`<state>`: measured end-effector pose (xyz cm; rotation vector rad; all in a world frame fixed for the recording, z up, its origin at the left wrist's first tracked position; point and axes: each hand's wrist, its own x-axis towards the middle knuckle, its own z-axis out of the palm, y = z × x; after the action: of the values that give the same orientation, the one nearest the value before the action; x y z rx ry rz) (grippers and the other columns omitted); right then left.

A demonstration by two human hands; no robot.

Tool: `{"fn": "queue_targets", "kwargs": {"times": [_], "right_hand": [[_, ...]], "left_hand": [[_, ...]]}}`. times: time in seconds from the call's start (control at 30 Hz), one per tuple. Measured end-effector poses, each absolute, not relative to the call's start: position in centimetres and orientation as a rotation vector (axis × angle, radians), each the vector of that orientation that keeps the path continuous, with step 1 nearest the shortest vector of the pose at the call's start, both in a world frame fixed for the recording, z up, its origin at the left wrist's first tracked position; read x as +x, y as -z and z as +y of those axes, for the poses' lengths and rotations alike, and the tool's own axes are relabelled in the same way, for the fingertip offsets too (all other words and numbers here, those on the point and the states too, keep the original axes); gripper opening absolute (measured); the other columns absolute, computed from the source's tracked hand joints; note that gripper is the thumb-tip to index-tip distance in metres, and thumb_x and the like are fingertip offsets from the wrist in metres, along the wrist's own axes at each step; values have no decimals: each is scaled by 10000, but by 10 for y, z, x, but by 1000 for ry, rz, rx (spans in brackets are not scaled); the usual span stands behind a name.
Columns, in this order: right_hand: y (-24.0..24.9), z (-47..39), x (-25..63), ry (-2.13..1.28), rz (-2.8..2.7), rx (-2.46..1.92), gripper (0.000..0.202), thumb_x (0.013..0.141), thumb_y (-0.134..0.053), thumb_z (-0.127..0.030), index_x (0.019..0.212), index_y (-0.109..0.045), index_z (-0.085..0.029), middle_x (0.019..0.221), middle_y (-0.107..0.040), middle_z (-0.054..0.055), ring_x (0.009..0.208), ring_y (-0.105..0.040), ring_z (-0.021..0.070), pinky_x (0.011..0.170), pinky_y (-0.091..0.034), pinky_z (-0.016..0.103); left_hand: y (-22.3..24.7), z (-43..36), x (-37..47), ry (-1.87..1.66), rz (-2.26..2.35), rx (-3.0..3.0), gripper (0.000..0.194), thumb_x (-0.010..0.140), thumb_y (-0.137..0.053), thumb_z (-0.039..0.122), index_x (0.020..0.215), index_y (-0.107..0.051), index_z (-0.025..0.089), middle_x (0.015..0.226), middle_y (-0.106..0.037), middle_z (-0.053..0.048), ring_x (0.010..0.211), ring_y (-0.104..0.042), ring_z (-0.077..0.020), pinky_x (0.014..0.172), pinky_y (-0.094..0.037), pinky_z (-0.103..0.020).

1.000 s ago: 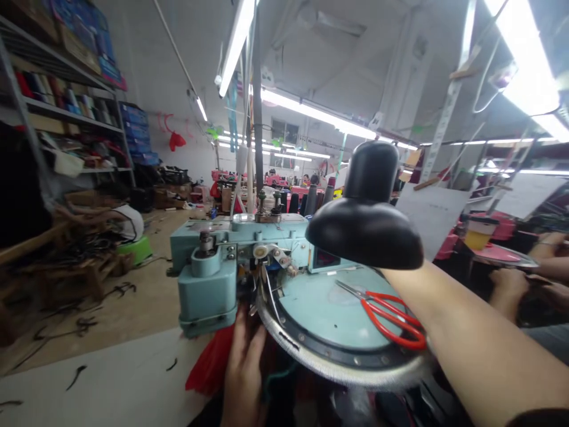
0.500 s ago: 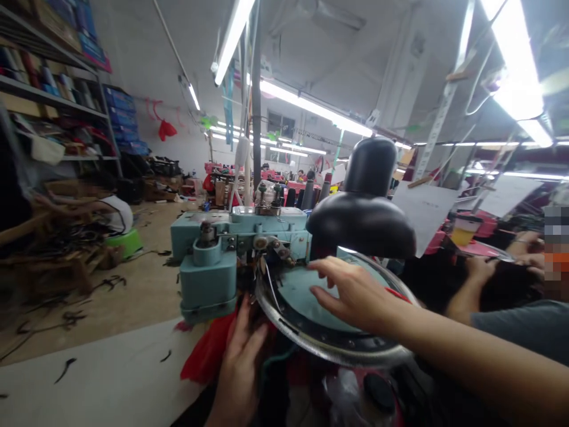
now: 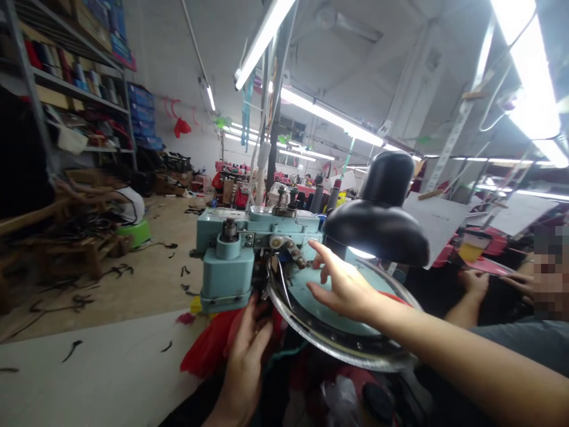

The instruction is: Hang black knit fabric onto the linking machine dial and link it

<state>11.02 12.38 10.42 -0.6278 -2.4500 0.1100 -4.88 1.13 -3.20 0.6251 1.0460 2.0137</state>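
Note:
A teal machine [image 3: 229, 273] with a round dial plate [image 3: 326, 296] ringed by fine metal teeth stands in the middle. At the dial's left edge, below the machine head, my left hand [image 3: 249, 350] is closed on dark fabric, its fingertips partly hidden. Red cloth [image 3: 211, 344] hangs just left of that hand. My right hand [image 3: 340, 281] hovers over the dial, fingers apart and holding nothing, the index finger pointing up toward the machine head. A black lamp [image 3: 377, 228] hangs behind my right hand and lights the plate.
A white tabletop [image 3: 98, 362] with dark scraps lies at lower left. Beyond it, a person [image 3: 128, 198] sits on a green stool [image 3: 136, 234] beside shelves [image 3: 80, 89]. At right, another person's hands [image 3: 475, 281] are near a pink tray and a cup [image 3: 473, 246].
The view has shifted, so the machine appears farther right. My right hand has moved slightly toward the machine head, its index finger now raised. My left hand stays by the dial's edge.

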Motion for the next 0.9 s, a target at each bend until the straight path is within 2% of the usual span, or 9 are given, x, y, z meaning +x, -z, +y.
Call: {"fn": "queue_targets", "kwargs": {"times": [0.03, 0.1, 0.2, 0.33, 0.5, 0.63, 0.77, 0.83, 0.9], "right_hand": [[-104, 121, 109, -54, -2458, -674, 602, 843, -597, -247, 1425, -450, -207, 1042, -675, 67, 747, -634, 166, 745, -517, 315], [-105, 116, 103, 34, -2523, -747, 505, 864, -573, -236, 1367, -544, -202, 944, -718, 55, 733, -657, 177, 734, -512, 299], [-110, 108, 87, 83, -2616, -866, 411, 878, -553, -225, 1279, -642, -216, 896, -760, 48, 787, -701, 196, 742, -503, 276], [-114, 106, 66, 150, -2693, -952, 390, 882, -532, -241, 1252, -655, -241, 965, -781, 55, 847, -732, 217, 726, -494, 270], [-107, 111, 44, 199, -2748, -952, 217, 828, -565, -212, 970, -727, -190, 848, -778, 109, 757, -735, 267, 650, -484, 301], [-102, 116, 35, 191, -2755, -957, 162, 812, -576, -162, 879, -724, -167, 849, -770, 147, 740, -725, 279, 656, -486, 326], [-100, 118, 38, 124, -2714, -930, 97, 804, -600, -181, 812, -696, -191, 792, -751, 121, 706, -703, 273, 633, -468, 324], [-99, 116, 43, 85, -2647, -936, 80, 813, -603, -206, 843, -676, -201, 731, -722, 76, 669, -680, 239, 619, -457, 302], [-98, 114, 50, 61, -2551, -952, 158, 872, -553, -255, 992, -638, -195, 719, -690, 39, 645, -650, 200, 616, -457, 282]], "left_hand": [[28, 15, -46, -1995, 964, 586, 739, 782, -760, 347, 1464, -476, 334, 1453, -567, -65, 1287, -567, -304, 976, -551, -361], [22, 20, -42, -1937, 804, 513, 789, 790, -756, 307, 1497, -411, 370, 1471, -553, -35, 1320, -542, -284, 979, -548, -333], [23, 21, -37, -1920, 708, 498, 788, 816, -745, 294, 1505, -378, 402, 1481, -545, 2, 1348, -516, -257, 977, -540, -285], [31, 17, -37, -1935, 724, 563, 756, 840, -734, 322, 1504, -383, 397, 1483, -543, -8, 1334, -528, -268, 978, -542, -300], [33, 13, -44, -1953, 783, 627, 698, 848, -721, 352, 1484, -435, 356, 1454, -565, -52, 1315, -541, -295, 1003, -530, -353], [36, 12, -47, -1985, 801, 683, 593, 863, -707, 348, 1423, -515, 320, 1451, -561, -72, 1334, -519, -299, 1069, -480, -379], [35, 16, -48, -1969, 777, 656, 683, 853, -714, 348, 1481, -443, 343, 1482, -538, -63, 1362, -492, -307, 1091, -465, -402], [33, 19, -48, -1961, 742, 641, 733, 840, -724, 356, 1501, -409, 359, 1513, -506, -45, 1387, -464, -306, 1100, -458, -398], [33, 22, -48, -1951, 732, 607, 759, 822, -740, 365, 1503, -406, 361, 1522, -496, -40, 1382, -470, -311, 1089, -469, -396]]}}
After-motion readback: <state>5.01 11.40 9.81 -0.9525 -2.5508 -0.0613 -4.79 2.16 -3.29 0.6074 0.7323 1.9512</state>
